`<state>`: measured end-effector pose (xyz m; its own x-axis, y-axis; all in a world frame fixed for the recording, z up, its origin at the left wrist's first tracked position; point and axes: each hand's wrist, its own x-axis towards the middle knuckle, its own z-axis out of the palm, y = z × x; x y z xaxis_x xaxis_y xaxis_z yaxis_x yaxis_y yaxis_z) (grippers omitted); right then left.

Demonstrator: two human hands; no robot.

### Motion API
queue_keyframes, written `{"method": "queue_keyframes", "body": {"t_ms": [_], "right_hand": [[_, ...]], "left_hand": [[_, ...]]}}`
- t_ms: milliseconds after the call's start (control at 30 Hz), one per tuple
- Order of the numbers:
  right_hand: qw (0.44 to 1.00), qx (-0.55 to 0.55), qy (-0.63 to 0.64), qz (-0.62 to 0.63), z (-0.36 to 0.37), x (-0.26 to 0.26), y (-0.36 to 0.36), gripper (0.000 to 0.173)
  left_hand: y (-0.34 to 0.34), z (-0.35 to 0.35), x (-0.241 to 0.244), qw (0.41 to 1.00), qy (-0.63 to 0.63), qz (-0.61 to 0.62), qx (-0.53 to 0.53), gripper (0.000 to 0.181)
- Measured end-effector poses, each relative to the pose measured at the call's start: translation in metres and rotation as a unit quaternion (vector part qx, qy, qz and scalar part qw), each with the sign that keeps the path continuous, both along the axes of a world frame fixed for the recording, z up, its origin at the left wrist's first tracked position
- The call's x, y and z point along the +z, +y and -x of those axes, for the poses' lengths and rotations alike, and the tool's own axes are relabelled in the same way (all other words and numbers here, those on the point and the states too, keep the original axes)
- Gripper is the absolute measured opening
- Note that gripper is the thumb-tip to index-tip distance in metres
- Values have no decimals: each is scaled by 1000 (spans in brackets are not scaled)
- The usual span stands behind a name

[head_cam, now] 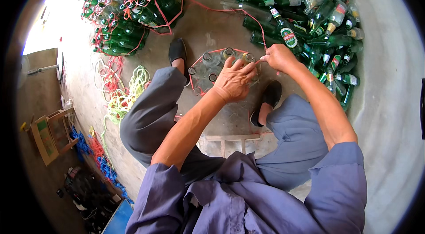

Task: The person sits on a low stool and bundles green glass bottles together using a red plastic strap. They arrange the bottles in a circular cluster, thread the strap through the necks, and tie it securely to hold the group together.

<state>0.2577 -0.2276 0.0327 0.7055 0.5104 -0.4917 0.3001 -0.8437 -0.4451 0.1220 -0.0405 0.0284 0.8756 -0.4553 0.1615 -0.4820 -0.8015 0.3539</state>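
Several clear glass bottles (212, 59) stand upright in a cluster on the floor between my feet. A red plastic cord (199, 58) runs around the cluster near the bottle necks and trails away across the floor to the bundled bottles. My left hand (235, 80) lies over the right part of the cluster, palm down with spread fingers on the bottle tops; whether it also pinches the cord is hidden. My right hand (280, 58) is just right of the cluster, its fingers closed on the cord where the loop meets the trailing length.
Green bottles tied with red cord (146, 8) stand at the upper left. Loose glass bottles (285, 34) lie piled at the upper right. Tangled yellow-green cord (126, 101) lies left of my leg. A wooden frame (63, 127) stands at the far left.
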Motion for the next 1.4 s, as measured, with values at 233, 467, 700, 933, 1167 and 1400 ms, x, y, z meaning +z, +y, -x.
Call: {"method": "queue_keyframes", "body": {"t_ms": [233,467,700,933,1167,1400], "right_hand": [[999,-33,23,8,-1,-7,0,33],[999,23,-36,30,-5,3,1,35],[962,182,-203,14,6,52,6,31],[857,377,-332,-117,7,59,57,6],[888,353,-272,-115,-33,11,82,12],[984,112,5,-139,-47,-35,75,19]], "left_hand": [[3,2,-4,999,27,-27,2,58],[0,4,-3,1000,-14,-13,19,36],[1,8,-7,999,-27,1,23,36],[0,6,-12,1000,11,-11,18,42],[1,3,-7,1000,-15,6,25,36],[4,3,-1,990,29,130,49,35]]}}
